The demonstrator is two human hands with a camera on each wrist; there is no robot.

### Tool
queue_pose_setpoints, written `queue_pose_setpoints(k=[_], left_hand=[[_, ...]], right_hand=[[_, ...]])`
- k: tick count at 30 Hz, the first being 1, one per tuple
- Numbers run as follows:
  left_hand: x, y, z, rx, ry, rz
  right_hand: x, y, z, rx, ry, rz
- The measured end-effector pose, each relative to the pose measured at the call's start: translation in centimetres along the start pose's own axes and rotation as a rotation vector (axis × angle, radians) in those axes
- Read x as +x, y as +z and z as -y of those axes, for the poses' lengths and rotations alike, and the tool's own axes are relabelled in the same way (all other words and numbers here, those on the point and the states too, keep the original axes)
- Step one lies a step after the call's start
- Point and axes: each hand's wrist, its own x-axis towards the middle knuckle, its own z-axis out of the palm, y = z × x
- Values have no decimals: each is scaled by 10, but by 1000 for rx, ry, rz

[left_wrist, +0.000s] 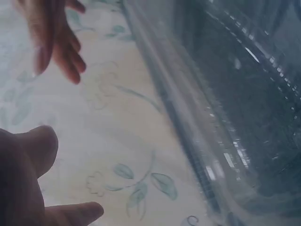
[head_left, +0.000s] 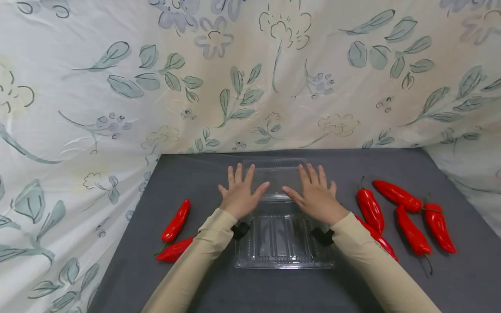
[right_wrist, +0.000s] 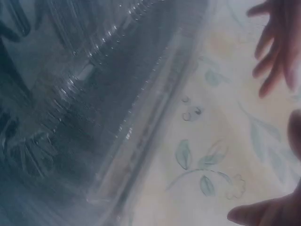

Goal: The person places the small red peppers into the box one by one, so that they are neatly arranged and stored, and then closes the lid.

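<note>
Beige sleeves (head_left: 385,267) extend over the table (head_left: 133,269) from its near side, with black bands (head_left: 323,237) at the wrists. Left hand (head_left: 240,195) and right hand (head_left: 318,198) are both released: fingers straight and spread, palms down, grasping nothing. Between and below them, a clear plastic container (head_left: 283,264) lies open midway between the table's left and right edges, its lid (head_left: 275,176) toward the far edge. Two red peppers (head_left: 177,222) lie toward the left edge; five more (head_left: 414,232) lie toward the right, one partly covered by a sleeve. Floral cloth (head_left: 238,130) hangs behind the far edge.
</note>
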Motion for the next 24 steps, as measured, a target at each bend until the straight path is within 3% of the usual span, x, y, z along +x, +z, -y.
queue_pose_setpoints(k=[7, 10, 13, 18, 24], left_hand=[[-22, -21, 12, -220, 45, -43], [-37, -30, 26, -337, 38, -41], [-57, -31, 42, -421, 28, -40], [-90, -7, 64, -453, 3, -29], [-113, 24, 78, -548, -110, -19]], right_hand=[[-20, -27, -8, 58, -23, -15], [-31, -38, -18, 99, -29, -72], [-45, -42, -34, 129, -22, -154], [-71, -36, -69, 142, 20, -240], [-94, -24, -106, 177, 75, -175]])
